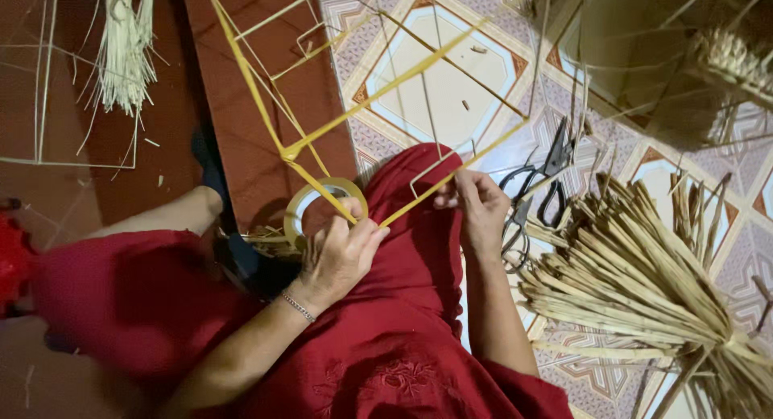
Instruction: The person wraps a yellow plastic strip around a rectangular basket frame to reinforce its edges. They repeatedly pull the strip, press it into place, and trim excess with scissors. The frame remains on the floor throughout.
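The wire frame (378, 89), partly wrapped in yellow tape, leans over the red-clad lap, its lower corner at the picture's centre. The left hand (338, 254) has its fingers closed around the tape roll (324, 203), pressed against a taped bar at that corner. At 3 o'clock from it, the right hand (477, 206) pinches a bare wire of the frame, fingers together. Scissors (538, 189) lie on the tiled floor (451, 89) just beside that hand. At 4 o'clock lies 1 bundle of reeds (636, 282); at 10 o'clock hangs a pale straw tuft (125, 49).
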Tool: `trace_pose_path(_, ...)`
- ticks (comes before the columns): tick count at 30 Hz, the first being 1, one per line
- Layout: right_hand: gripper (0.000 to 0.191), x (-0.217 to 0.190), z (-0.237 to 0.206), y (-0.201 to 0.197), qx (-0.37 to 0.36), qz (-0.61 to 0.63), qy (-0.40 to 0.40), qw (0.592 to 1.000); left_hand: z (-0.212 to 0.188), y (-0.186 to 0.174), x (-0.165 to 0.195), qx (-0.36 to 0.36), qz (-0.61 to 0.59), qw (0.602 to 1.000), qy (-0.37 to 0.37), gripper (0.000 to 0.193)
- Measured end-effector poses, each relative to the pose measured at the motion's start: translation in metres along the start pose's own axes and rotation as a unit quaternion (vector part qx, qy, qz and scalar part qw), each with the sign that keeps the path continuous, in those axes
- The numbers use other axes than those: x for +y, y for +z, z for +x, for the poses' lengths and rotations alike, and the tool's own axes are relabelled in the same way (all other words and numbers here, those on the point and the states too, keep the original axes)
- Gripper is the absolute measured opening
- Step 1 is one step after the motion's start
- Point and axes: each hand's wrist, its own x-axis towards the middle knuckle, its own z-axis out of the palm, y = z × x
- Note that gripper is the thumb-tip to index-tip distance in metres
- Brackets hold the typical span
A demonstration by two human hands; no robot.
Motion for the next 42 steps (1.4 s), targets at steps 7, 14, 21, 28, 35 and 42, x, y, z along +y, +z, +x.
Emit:
trace_pose_path(7,0.034,0.001,0.026,0.011,0.039,-0.052,-0.047,0.997,0.004,0.009,0.000,-0.020,0.045,0.999,0.015,0.022)
trace_pose_path(14,0.024,0.011,0.027,0.012,0.014,-0.062,0.029,0.998,0.005,0.016,-0.004,-0.006,0.045,0.999,0.027,0.022)
trace_pose_path(21,0.018,0.016,-0.004,0.039,-0.069,0.007,0.089,0.994,0.007,0.017,-0.006,-0.016,0.128,0.987,0.096,0.019)
trace_pose_path(28,0.024,0.019,-0.005,0.031,-0.077,0.042,0.081,0.993,0.015,0.020,0.007,0.021,0.044,0.998,0.027,0.017)
trace_pose_path(35,0.020,0.008,-0.005,0.050,-0.070,0.129,0.063,0.987,0.009,0.002,0.005,0.058,0.040,0.996,0.057,0.047)
trace_pose_path(42,0.022,-0.027,0.002,0.080,-0.117,0.148,0.027,0.982,0.002,-0.018,-0.015,0.132,-0.116,0.984,-0.026,0.066)
